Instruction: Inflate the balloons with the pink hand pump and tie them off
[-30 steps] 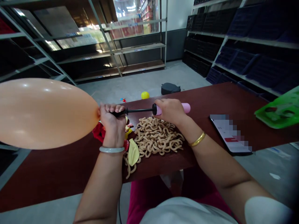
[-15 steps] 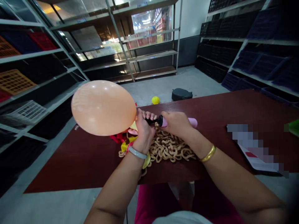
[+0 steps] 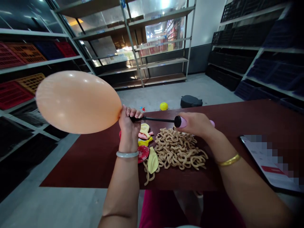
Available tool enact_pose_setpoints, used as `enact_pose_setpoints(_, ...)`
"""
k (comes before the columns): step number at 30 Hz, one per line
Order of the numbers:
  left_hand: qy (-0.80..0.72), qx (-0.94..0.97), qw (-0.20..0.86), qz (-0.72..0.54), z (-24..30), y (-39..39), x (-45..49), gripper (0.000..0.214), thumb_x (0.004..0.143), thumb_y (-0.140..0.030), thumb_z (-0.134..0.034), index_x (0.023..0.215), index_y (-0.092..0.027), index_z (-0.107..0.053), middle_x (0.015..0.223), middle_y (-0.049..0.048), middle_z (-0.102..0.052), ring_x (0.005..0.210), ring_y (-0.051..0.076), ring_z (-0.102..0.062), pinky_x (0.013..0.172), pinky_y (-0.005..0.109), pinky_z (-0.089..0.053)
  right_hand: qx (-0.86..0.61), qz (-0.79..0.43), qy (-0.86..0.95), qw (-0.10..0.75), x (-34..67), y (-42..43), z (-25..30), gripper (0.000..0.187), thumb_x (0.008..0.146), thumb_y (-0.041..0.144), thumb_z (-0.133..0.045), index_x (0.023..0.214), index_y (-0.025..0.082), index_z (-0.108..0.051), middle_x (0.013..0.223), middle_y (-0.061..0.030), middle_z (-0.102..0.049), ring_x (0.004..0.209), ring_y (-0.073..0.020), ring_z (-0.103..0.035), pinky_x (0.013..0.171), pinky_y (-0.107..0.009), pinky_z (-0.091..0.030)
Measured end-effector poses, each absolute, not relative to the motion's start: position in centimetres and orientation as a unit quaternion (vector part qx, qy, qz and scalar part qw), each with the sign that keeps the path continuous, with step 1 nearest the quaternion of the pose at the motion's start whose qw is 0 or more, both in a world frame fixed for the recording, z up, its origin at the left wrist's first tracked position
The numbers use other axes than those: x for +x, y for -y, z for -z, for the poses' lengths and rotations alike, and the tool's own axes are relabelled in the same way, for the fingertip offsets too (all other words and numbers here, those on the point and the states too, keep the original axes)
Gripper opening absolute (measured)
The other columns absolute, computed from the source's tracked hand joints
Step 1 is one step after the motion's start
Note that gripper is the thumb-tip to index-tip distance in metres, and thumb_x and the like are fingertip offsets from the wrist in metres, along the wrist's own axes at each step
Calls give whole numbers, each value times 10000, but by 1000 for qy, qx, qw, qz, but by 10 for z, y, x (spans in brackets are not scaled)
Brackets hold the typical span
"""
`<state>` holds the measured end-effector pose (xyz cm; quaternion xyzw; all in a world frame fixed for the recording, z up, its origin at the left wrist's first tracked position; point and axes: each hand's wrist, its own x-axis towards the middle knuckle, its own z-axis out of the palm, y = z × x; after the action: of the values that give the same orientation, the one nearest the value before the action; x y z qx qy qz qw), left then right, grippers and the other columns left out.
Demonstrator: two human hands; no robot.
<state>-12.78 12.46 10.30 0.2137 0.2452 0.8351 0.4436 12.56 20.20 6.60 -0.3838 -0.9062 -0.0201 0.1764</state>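
Note:
A large peach balloon (image 3: 78,103), blown up and glossy, sticks out to the left from my left hand (image 3: 129,126). That hand is closed around the balloon's neck and the black end of a hand pump (image 3: 160,119). My right hand (image 3: 196,125) wraps round the pump's pink body, whose far tip shows past my fingers. A thin black rod spans the gap between the two hands. Below them, limp balloons lie bunched: a pale yellow one (image 3: 153,161), a red patterned one (image 3: 143,153) and a bright yellow one (image 3: 144,142).
Tan curly strands (image 3: 179,148) lie heaped on the dark red table (image 3: 90,164). A tablet-like flat thing (image 3: 268,161), partly blurred out, is at the right. Beyond the table, a yellow ball (image 3: 163,106) and a dark case (image 3: 191,101) sit on the floor. Shelves with crates stand around.
My hands have moved apart, drawing the pump out so that its rod shows. The balloon has shifted left and looks bigger. The view has tilted slightly.

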Motion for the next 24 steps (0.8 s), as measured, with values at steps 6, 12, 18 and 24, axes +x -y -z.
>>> enact_pose_setpoints(6,-242,203,463,-828,-88,-134,-96,443,866,-387,-534,573,-191,-266,476,-68,-265,398,67,-329,459,219,-334,-397,54,898,183,114,-186,-64,493,763,634,-522,1051,238,-568,933,-65,-681,815,-248,-627,627,-315,-363)
enact_pose_setpoints(12,-266,225,477,-807,-57,-147,-43,519,802,-606,-510,578,-194,-286,515,-52,-302,452,86,-380,545,262,-412,-396,19,901,176,99,-175,-59,494,757,650,-531,1004,223,-556,904,-64,-676,810,-233,-629,628,-302,-367)
enact_pose_setpoints(18,-250,225,469,-816,-45,-149,-36,515,802,-598,-518,570,-198,-290,527,-37,-322,483,105,-409,590,300,-442,-358,-5,913,195,98,-180,-51,564,755,619,-567,1189,265,-505,997,-46,-658,843,-228,-624,641,-298,-370)
enact_pose_setpoints(24,-284,209,460,-815,-51,-147,-48,417,849,-449,-533,584,-192,-341,574,-25,-438,562,119,-498,716,326,-473,-325,-16,925,195,98,-182,-53,507,777,574,-562,1217,329,-503,1046,-25,-627,839,-206,-617,630,-285,-361)
